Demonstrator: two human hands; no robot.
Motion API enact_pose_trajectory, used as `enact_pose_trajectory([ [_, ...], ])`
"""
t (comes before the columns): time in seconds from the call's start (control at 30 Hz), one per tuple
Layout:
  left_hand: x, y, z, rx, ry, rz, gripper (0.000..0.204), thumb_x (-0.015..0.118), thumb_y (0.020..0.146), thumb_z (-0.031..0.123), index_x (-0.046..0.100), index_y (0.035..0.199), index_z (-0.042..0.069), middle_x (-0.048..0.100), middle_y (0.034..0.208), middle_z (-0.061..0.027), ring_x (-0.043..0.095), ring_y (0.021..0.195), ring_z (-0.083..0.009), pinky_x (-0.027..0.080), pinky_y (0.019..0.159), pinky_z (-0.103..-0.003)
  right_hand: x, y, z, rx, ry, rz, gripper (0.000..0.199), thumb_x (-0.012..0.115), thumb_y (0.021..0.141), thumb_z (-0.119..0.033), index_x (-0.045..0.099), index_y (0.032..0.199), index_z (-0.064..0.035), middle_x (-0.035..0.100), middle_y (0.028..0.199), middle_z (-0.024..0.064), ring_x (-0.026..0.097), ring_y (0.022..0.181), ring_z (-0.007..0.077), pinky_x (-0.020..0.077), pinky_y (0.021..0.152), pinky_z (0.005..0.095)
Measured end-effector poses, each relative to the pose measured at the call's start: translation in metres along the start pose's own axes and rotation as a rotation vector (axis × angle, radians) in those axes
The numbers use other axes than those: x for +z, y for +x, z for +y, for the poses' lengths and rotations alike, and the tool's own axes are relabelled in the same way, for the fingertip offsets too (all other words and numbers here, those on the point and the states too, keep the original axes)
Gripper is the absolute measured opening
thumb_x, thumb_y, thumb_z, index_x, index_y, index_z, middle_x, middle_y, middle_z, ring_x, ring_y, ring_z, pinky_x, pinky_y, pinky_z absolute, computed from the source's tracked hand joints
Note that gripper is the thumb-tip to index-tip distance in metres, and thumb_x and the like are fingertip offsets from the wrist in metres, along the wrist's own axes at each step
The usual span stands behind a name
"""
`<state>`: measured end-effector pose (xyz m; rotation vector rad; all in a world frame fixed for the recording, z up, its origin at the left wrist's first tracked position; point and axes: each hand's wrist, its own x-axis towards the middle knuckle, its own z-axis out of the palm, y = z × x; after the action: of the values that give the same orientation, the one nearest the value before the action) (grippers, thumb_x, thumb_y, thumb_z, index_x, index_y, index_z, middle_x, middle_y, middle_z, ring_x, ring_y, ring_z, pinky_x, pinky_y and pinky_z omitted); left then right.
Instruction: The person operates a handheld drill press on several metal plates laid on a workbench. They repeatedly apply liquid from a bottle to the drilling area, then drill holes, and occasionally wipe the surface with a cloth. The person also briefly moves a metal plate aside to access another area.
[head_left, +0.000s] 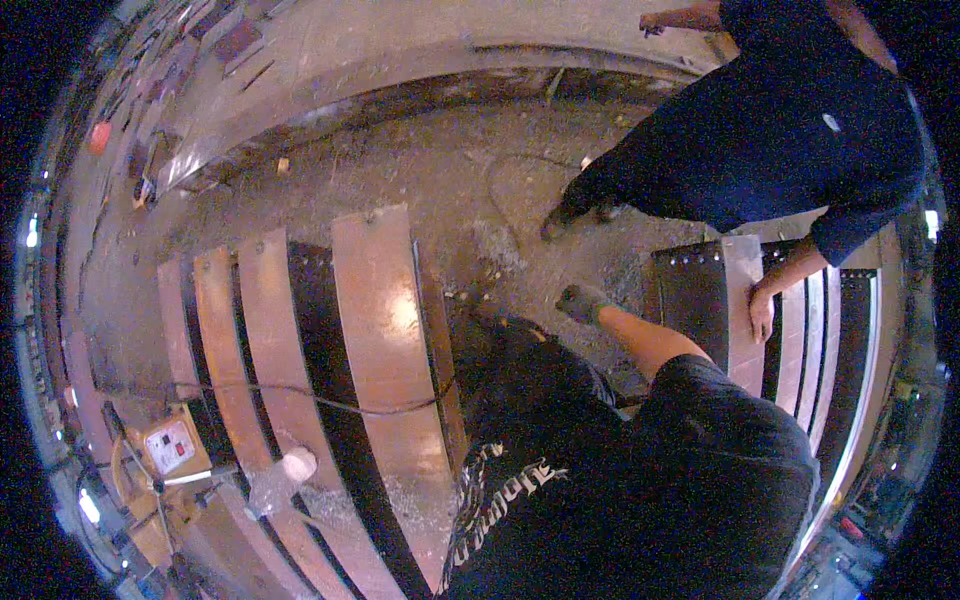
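On the floor at about 9 o'clock lie long bent metal plates, brown and shiny, with black strips between them. The wide plate (385, 330) is the one nearest the person, just beside the black shirt (510, 480). The left hand and the right hand are both out of view, so I cannot tell if the fingers are spread, closed or holding anything. One bare leg sticks out toward 12 o'clock, with the shoe (583, 300) on the dirty floor (470, 190). A thin wire (330, 403) runs across the plates to a small box (170, 446) at 8 o'clock. A tool with a white handle (287, 468) lies near it, among metal bits. At 2 o'clock another person in dark clothes stands bent over, with a hand (762, 312) flat on a second stack of plates (735, 300). The wire could catch a foot and pull the box over. The metal bits may make the shoe slip. If the stack shifts, that flat hand could get pinched.
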<state>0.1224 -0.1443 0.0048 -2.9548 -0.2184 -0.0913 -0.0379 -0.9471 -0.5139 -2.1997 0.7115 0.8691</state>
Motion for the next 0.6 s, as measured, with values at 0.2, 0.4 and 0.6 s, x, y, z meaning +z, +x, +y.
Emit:
enact_pose_trajectory([
  [0.2,0.015,0.014,0.003,-0.009,-0.028,0.033,0.056,0.065,0.090,0.061,0.075,0.116,0.012,0.074,0.103,-0.0145,0.068,0.097,-0.0303,0.051,0.082,-0.044,-0.007,0.018,-0.006,-0.057,-0.095,-0.007,0.047,0.066,0.091,-0.049,0.076,0.100,-0.0042,0.076,0.084,0.0149,0.073,0.076,0.0275,0.0566,0.070,0.0443],
  [0.4,0.013,0.025,-0.002,-0.022,-0.025,0.060,0.058,0.067,0.089,0.060,0.074,0.117,0.010,0.074,0.106,-0.0160,0.068,0.101,-0.0318,0.051,0.085,-0.045,0.017,0.014,0.016,-0.016,0.029,0.014,0.049,0.067,0.089,-0.050,0.075,0.103,-0.0041,0.076,0.086,0.0152,0.073,0.077,0.0286,0.0565,0.071,0.0451],
  [0.6,0.008,0.025,-0.009,-0.054,-0.010,0.091,0.060,0.070,0.087,0.060,0.073,0.118,0.008,0.073,0.109,-0.0175,0.068,0.105,-0.0333,0.051,0.088,-0.046,-0.003,0.007,0.002,0.001,-0.054,-0.085,0.047,0.067,0.089,-0.050,0.074,0.093,-0.0040,0.075,0.080,0.0137,0.072,0.072,0.0306,0.0558,0.070,0.0469],
])
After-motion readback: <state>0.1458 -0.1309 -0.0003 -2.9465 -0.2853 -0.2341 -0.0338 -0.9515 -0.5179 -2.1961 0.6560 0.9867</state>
